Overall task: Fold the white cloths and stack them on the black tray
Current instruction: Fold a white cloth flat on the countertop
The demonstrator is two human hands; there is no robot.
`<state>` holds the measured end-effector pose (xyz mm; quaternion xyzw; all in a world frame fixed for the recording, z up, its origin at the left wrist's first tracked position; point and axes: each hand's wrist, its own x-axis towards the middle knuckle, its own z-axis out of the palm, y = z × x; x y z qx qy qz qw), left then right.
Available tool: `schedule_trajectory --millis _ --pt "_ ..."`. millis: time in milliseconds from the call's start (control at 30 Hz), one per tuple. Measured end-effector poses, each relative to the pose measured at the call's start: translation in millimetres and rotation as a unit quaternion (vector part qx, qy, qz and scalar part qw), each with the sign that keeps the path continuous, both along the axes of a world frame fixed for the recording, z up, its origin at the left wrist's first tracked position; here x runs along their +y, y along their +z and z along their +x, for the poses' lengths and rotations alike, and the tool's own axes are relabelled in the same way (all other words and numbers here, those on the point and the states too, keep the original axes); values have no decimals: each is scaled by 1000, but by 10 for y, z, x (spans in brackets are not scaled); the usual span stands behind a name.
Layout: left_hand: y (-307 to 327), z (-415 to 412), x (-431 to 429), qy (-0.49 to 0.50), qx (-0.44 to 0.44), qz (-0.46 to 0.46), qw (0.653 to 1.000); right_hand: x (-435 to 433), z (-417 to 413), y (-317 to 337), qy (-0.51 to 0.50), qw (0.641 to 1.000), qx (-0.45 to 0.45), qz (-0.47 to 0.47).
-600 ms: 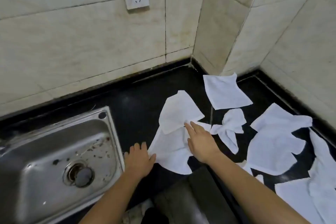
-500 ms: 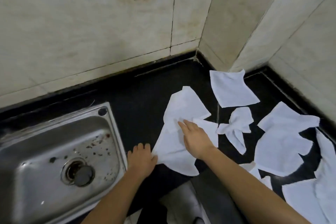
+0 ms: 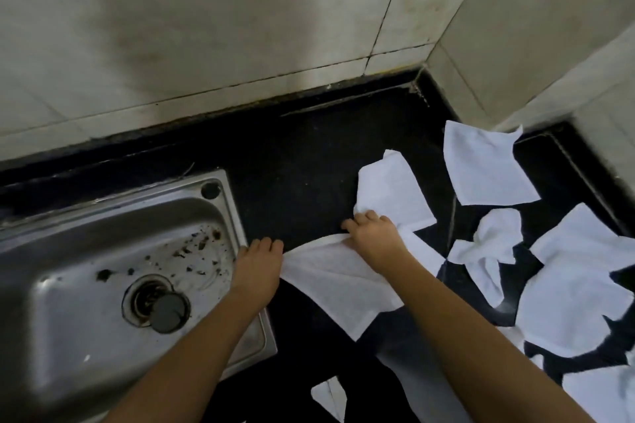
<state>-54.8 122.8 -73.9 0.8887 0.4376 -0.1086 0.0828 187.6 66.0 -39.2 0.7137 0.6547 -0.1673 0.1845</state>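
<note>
A white cloth (image 3: 338, 280) is stretched on the black counter (image 3: 302, 161) in front of me. My left hand (image 3: 257, 268) pinches its left corner beside the sink. My right hand (image 3: 372, 237) grips the far edge of the same cloth with curled fingers, so the edge runs taut between both hands. A second white cloth (image 3: 391, 194) lies just behind my right hand, partly under it. Several more white cloths lie to the right: a flat one (image 3: 484, 165), a crumpled one (image 3: 488, 247) and a large one (image 3: 577, 288). I cannot tell a black tray apart from the black counter.
A steel sink (image 3: 113, 271) with a drain plug (image 3: 168, 312) is set into the counter on the left, its rim touching my left hand. Tiled walls (image 3: 240, 27) close off the back and the right. More white cloth (image 3: 604, 395) lies at the bottom right.
My right hand slid left along the cloth and curled round its far edge. My left hand closed on the corner, and the edge between them pulled taut.
</note>
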Motion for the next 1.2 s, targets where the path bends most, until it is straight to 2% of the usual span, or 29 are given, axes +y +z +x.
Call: schedule_trajectory --millis 133,367,500,633,700,767,933,1000,1067,1200 --pt "133 179 -12 -8 16 -26 1000 -102 286 46 -39 999 -7 -27" --pt "511 541 72 39 -57 -19 997 8 614 435 -47 996 75 19" --pt "853 627 383 73 -141 47 986 238 878 844 -108 969 202 88" --pt "1341 613 607 122 -275 176 937 440 911 1201 -89 934 266 224" --pt "1541 579 660 131 -298 217 920 484 887 1286 -95 902 306 290" --pt "1613 501 633 119 -292 247 916 474 837 1305 -100 884 330 315" --pt "1204 126 299 63 -260 267 926 315 622 999 -98 898 332 270" --pt "882 -44 35 50 -231 224 945 142 533 760 -92 923 306 214" --pt "520 -221 -260 42 -203 143 968 -77 411 509 -83 946 278 143" --pt "107 -400 -779 -6 -111 20 994 -546 232 111 -20 969 234 71"
